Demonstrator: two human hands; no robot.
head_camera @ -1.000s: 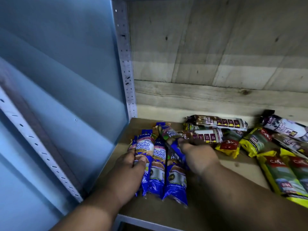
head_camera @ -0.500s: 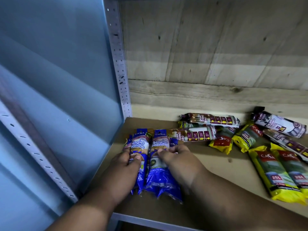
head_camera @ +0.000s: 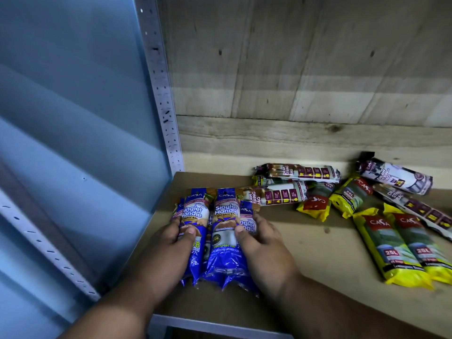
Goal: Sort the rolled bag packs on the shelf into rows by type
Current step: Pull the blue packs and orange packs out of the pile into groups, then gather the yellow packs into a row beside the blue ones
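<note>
Several blue "Singlet Handle" garbage bag packs (head_camera: 223, 231) lie side by side at the shelf's front left, pointing front to back. My left hand (head_camera: 168, 253) grips the leftmost blue pack (head_camera: 193, 216), thumb on top. My right hand (head_camera: 265, 253) grips the right side of the blue bunch, thumb on a middle pack. Brown "Draw String" packs (head_camera: 281, 194) lie crosswise behind the blue ones. Yellow packs (head_camera: 396, 243) lie to the right.
The wooden shelf board (head_camera: 305, 250) has bare room between the blue and yellow packs. A perforated metal upright (head_camera: 159, 89) and a blue side panel (head_camera: 73, 118) bound the left. Rough plank wall (head_camera: 293, 69) closes the back. More draw-string packs (head_camera: 396, 177) sit far right.
My hands have squeezed the scattered blue packs together into a tighter, straighter bunch and pulled them slightly toward the front edge. My right hand moved from the packs' far end to their right side.
</note>
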